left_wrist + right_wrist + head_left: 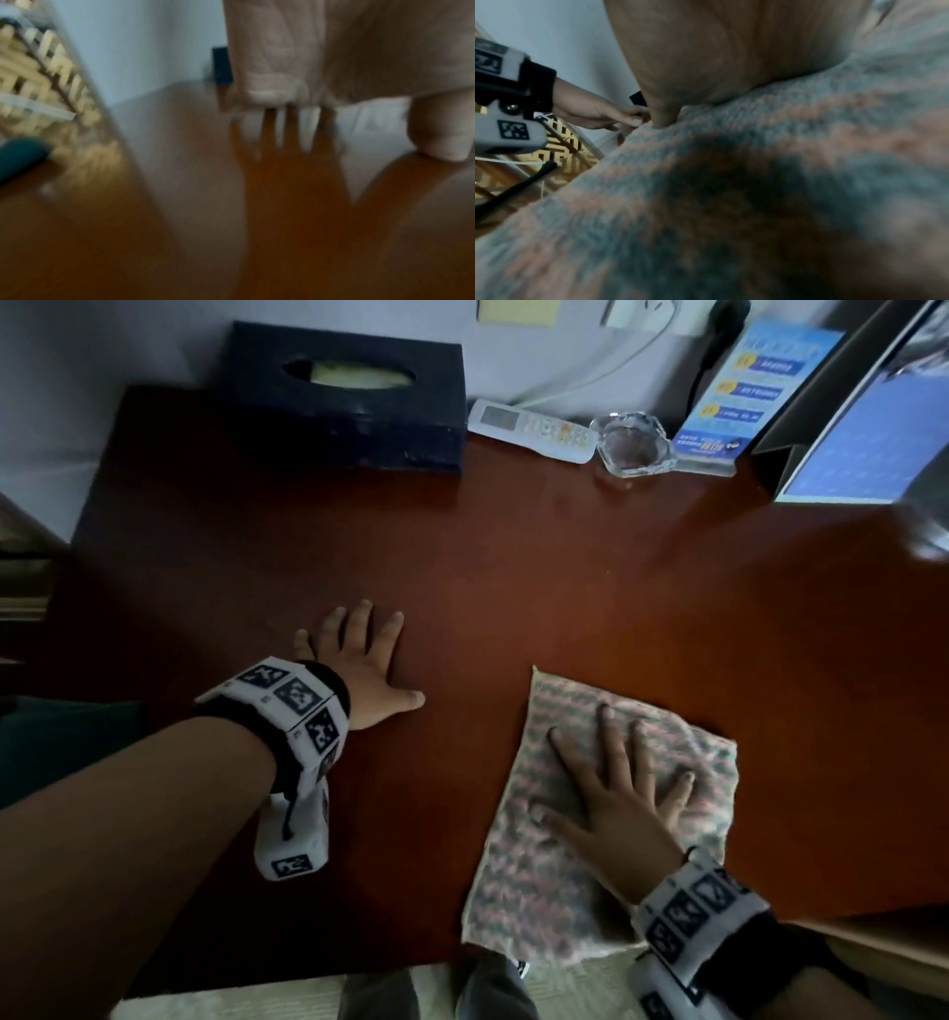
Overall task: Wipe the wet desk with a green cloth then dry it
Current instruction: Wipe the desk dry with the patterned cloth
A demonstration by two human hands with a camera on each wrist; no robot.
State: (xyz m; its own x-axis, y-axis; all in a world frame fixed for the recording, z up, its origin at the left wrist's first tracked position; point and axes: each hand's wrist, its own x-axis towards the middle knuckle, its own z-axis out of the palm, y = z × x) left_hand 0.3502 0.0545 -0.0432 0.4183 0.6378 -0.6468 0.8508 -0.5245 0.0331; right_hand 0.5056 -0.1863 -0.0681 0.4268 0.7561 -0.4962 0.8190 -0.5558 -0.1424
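1. Reddish-brown polished wood is what the whole desk [565, 588] is made of, and the fuzzy cloth with faded green and pink stripes [518, 875] lies flat near its front edge, towards the right, with one bit hanging slightly over that edge.
2. The person's right hand [616, 809] is flat on top of the cloth, fingers spread and pressing down, not pinching or bunching anything. The right wrist view is mostly just blurry stripes, which fits a palm planted on fabric.
3. The left hand [359, 660] sits palm-down on bare wood left of the cloth, fingers splayed, holding nothing. Looks like it's just bracing.
4. Along the back edge: a dark blue tissue box [354, 397], a white remote control [534, 431] and a clear glass ashtray [634, 446], all well apart from the cloth.
5. Best guess is the wiping step is underway. Can't really tell wet patches from glare on the wood.
6. Next move probably calls for sliding the cloth across the middle and left of the desk with steady downward pressure, stopping short of the stuff at the back.
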